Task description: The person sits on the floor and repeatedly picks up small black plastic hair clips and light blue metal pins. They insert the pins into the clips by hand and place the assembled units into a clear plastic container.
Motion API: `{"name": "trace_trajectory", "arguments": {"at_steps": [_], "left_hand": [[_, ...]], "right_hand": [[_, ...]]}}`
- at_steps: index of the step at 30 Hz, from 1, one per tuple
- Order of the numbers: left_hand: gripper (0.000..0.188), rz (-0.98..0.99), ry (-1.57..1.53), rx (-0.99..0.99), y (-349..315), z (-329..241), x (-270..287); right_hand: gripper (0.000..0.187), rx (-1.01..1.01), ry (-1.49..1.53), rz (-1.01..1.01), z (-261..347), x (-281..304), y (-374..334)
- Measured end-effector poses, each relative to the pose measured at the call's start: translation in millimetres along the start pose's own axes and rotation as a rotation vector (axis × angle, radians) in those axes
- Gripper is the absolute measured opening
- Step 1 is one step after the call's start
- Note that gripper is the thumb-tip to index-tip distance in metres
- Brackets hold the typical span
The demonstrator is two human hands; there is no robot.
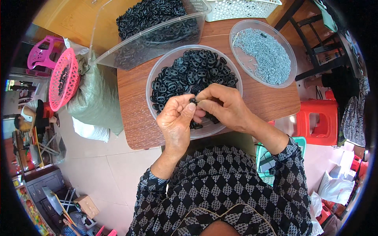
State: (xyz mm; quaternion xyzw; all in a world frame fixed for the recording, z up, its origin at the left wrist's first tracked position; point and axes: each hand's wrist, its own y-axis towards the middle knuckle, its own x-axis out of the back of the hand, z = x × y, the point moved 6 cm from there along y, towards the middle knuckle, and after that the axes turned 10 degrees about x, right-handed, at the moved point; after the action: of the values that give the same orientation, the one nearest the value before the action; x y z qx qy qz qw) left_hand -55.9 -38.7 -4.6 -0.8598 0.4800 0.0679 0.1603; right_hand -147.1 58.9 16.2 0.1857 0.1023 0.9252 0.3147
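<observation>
Between the thumb and fingers of my left hand [175, 120] is a small black plastic piece [193, 101]. My right hand [229, 106] comes up against it with thumb and forefinger pinched together; whatever they hold is too small to make out. Both hands are over the near part of a round clear tub [154, 72] heaped with black plastic pieces [179, 76], many showing two holes. Right of the tub, a round clear tray [292, 67] holds a heap of small silvery screw-like metal parts [267, 55], with one dark piece lying on them.
A large clear bin [147, 29] of similar black parts stands at the table's [134, 102] back left, beside a white perforated basket [244, 10]. A pink basket [65, 78] rests by a stuffed sack [96, 98] on the left. Red stools [319, 122] stand at right.
</observation>
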Motion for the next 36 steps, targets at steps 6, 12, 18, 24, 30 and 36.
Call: {"name": "trace_trajectory", "arguments": {"at_steps": [6,12,18,24,30,36], "left_hand": [[0.016,-0.007,0.036,-0.017,-2,-1,-1],[0.014,0.008,0.042,-0.053,-6,0,-4],[0.013,0.024,0.012,-0.082,-8,1,-5],[0.019,-0.009,0.001,-0.011,-5,-2,-1],[0.022,-0.092,-0.005,-0.029,2,-9,6],[0.021,-0.051,0.006,-0.002,1,-5,8]], "right_hand": [[0.007,-0.103,0.085,0.005,-1,-1,-1],[0.006,0.003,-0.022,-0.032,3,-3,-1],[0.008,0.163,-0.130,-0.032,9,-4,1],[0.005,0.250,-0.230,-0.045,17,11,7],[0.012,0.428,-0.685,-0.127,16,29,31],[0.010,0.509,-0.946,0.064,6,10,45]]}}
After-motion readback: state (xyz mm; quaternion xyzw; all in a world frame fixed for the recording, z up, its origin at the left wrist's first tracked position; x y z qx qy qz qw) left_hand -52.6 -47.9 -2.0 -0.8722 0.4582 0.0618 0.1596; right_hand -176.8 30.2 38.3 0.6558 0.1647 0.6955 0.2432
